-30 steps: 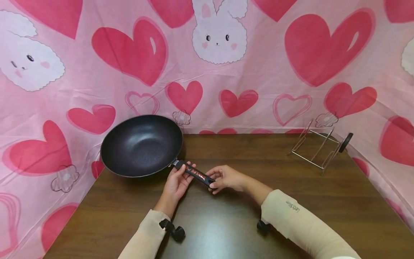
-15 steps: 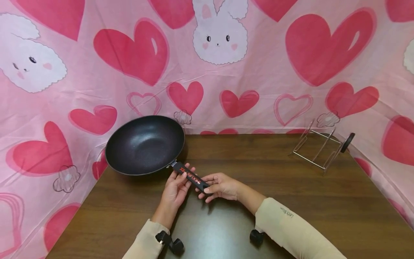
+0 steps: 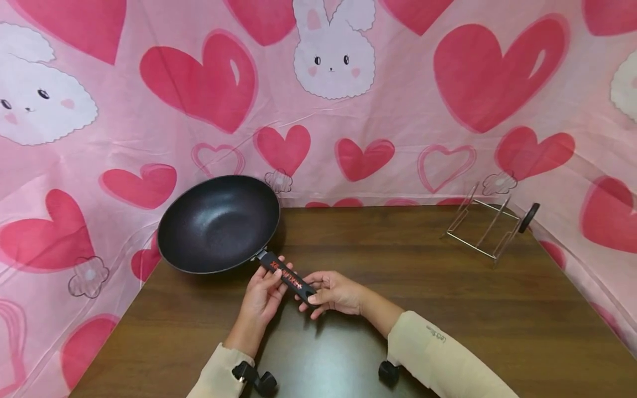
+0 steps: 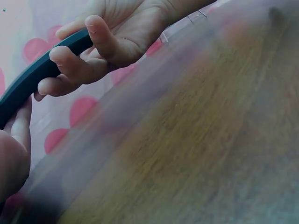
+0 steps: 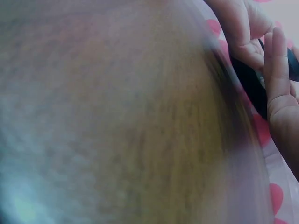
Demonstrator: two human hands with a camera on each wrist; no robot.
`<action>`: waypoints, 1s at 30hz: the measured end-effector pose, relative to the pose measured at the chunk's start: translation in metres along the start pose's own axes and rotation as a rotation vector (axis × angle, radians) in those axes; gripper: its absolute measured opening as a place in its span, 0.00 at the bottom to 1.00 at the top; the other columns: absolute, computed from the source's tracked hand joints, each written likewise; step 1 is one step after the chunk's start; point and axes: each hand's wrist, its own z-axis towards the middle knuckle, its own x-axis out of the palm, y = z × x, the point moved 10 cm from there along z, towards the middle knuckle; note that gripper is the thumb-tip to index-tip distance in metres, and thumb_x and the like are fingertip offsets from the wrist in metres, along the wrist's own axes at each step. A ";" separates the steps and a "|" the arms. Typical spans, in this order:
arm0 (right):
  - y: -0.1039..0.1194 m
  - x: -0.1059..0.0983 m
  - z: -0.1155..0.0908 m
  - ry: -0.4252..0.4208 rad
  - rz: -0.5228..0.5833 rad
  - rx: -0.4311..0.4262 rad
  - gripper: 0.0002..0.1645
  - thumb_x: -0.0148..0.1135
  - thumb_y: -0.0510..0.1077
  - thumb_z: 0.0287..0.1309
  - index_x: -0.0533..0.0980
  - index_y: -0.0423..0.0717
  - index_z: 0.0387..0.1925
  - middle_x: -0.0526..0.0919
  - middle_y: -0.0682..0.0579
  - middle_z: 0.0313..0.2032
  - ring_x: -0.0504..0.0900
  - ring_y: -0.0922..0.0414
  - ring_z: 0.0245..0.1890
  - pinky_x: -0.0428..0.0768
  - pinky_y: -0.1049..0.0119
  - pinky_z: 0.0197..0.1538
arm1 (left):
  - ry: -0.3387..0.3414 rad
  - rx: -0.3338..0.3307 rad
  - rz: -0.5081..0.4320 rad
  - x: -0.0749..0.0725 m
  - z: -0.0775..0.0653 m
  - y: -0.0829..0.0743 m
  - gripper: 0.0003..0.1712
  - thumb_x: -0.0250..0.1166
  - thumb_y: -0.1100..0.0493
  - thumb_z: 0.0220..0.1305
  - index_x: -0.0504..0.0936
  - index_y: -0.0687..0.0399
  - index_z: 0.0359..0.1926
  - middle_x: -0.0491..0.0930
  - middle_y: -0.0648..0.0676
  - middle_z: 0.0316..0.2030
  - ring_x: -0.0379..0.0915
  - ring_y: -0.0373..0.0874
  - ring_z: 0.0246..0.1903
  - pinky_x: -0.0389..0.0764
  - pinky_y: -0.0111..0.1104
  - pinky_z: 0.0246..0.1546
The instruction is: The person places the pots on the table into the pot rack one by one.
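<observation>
The right hand [image 3: 335, 294] pinches the near end of the handle [image 3: 280, 271]; the left hand [image 3: 260, 296] grips it farther up, thumb on top, probably to share the weight. Beyond, the pan [image 3: 219, 226] tilts nearward over the worktop's [image 3: 378, 237] far left. Far right stands a wire rack [image 3: 470, 245].

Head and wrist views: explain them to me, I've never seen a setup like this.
There is no machine here, just a person's bare left hand and right hand. The wide picture comes from a camera worn on the head, looking forward and down. The two slanted, partly blurred ones come from the wrist cameras.

The left hand holds the handle near the pan; the right hand holds its far end. Whether the pan's base touches the table, I can't tell. A wire rack stands on the table's right side, with a pink cloth behind.
</observation>
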 end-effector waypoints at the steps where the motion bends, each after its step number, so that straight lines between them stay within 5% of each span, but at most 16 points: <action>1: 0.000 0.001 0.000 0.001 0.000 -0.003 0.26 0.58 0.30 0.63 0.64 0.26 0.60 0.79 0.41 0.49 0.85 0.51 0.43 0.84 0.59 0.40 | 0.018 0.003 0.008 0.002 -0.001 -0.001 0.29 0.45 0.79 0.68 0.55 0.66 0.67 0.78 0.53 0.50 0.79 0.47 0.47 0.79 0.40 0.52; 9: 0.005 0.020 -0.012 0.038 0.044 -0.046 0.21 0.60 0.33 0.63 0.66 0.32 0.55 0.78 0.41 0.50 0.84 0.49 0.46 0.82 0.54 0.49 | 0.158 0.019 0.019 0.020 -0.015 -0.010 0.25 0.49 0.79 0.66 0.65 0.58 0.61 0.74 0.54 0.53 0.79 0.47 0.48 0.78 0.41 0.53; 18: 0.016 0.035 -0.032 0.069 0.092 -0.117 0.21 0.64 0.36 0.61 0.68 0.38 0.53 0.77 0.42 0.49 0.84 0.51 0.45 0.82 0.59 0.47 | 0.483 0.039 -0.063 0.063 -0.039 -0.019 0.31 0.41 0.80 0.67 0.65 0.56 0.67 0.72 0.55 0.58 0.72 0.55 0.59 0.70 0.48 0.60; 30: 0.012 0.051 -0.052 0.113 0.146 -0.149 0.24 0.60 0.35 0.64 0.66 0.38 0.59 0.77 0.45 0.53 0.84 0.54 0.42 0.84 0.61 0.42 | 0.534 0.104 0.115 0.094 -0.057 -0.022 0.35 0.44 0.83 0.63 0.60 0.57 0.68 0.72 0.54 0.50 0.78 0.47 0.48 0.78 0.46 0.52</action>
